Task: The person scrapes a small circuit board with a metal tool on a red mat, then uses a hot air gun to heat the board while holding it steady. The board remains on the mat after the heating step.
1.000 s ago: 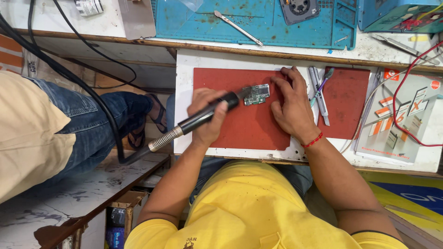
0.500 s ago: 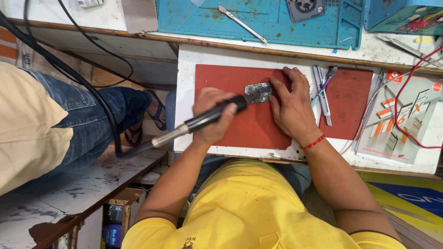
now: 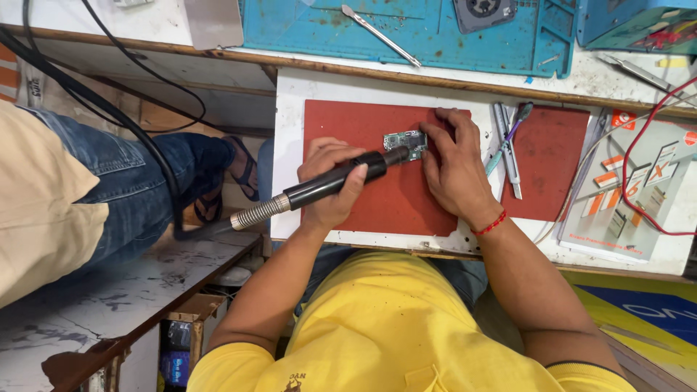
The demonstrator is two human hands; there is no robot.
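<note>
1. Nearest: the person's yellow shirt (image 3: 392,327) fills the bottom; both forearms reach up to the work.
2. Left hand (image 3: 330,181) – fingers clamped round the black hot-air handle (image 3: 327,187), nozzle tip resting at the left edge of the small circuit board (image 3: 406,143).
3. Right hand (image 3: 454,167) lies flat on the mat, fingertips pressed together on the board's right side, pinning it.
4. Change from half a second and a second ago: almost none – same grip, same nozzle angle, board in the same place on the red mat (image 3: 348,120); only the view has drifted slightly. Judged: heating of the board is under way, mid-step.
5. Surface: red mat on a white worktop (image 3: 287,145); tweezers (image 3: 508,149) and a second red mat (image 3: 552,160) just right of the hand, a printed sheet (image 3: 639,196) and a red wire (image 3: 635,156) further right.
6. Beyond: blue silicone mat (image 3: 327,29) with a metal tool (image 3: 377,33) on a wooden-edged bench.
7. Left side: another person's jeans-clad leg (image 3: 131,181), a black cable (image 3: 109,109) crossing it.
</note>
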